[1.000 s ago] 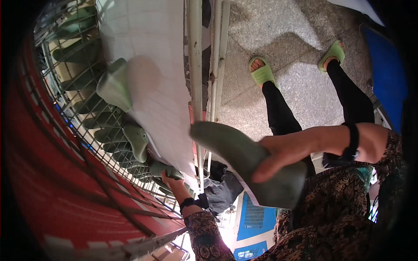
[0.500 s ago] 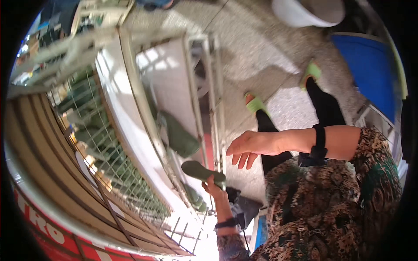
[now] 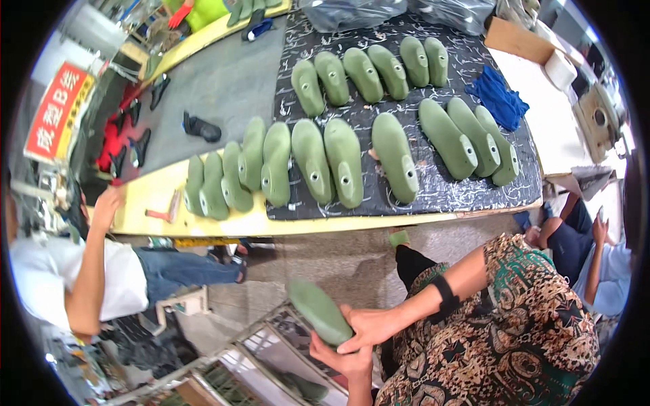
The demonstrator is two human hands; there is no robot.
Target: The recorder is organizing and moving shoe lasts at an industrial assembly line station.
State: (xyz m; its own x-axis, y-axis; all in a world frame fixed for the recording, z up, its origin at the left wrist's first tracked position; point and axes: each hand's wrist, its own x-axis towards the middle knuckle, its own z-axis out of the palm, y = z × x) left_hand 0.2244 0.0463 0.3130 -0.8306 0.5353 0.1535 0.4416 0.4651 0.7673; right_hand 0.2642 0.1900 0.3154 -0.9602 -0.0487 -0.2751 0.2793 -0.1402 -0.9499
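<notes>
A green shoe last (image 3: 317, 312) is tilted in front of me, below the table's near edge. My left hand (image 3: 347, 358) is closed around its lower end from beneath. At that same end, my right hand (image 3: 371, 326) grips the last from the right, its fingers overlapping the left hand. More green shoe lasts lie on the black-covered table ahead: a near row, including one last (image 3: 394, 155) standing apart, and a far row with a pair (image 3: 425, 61) at its right. Most show a round hole at one end.
A blue cloth (image 3: 497, 98) lies at the table's right, near a white roll (image 3: 560, 69). A person in a white shirt (image 3: 115, 274) stands at left; another person in blue (image 3: 602, 271) sits at right. A metal rack (image 3: 254, 352) with lasts stands low beside me.
My view has swung from the rack and floor to the table. The last was in my left hand alone; now my right hand has joined it at the lower end.
</notes>
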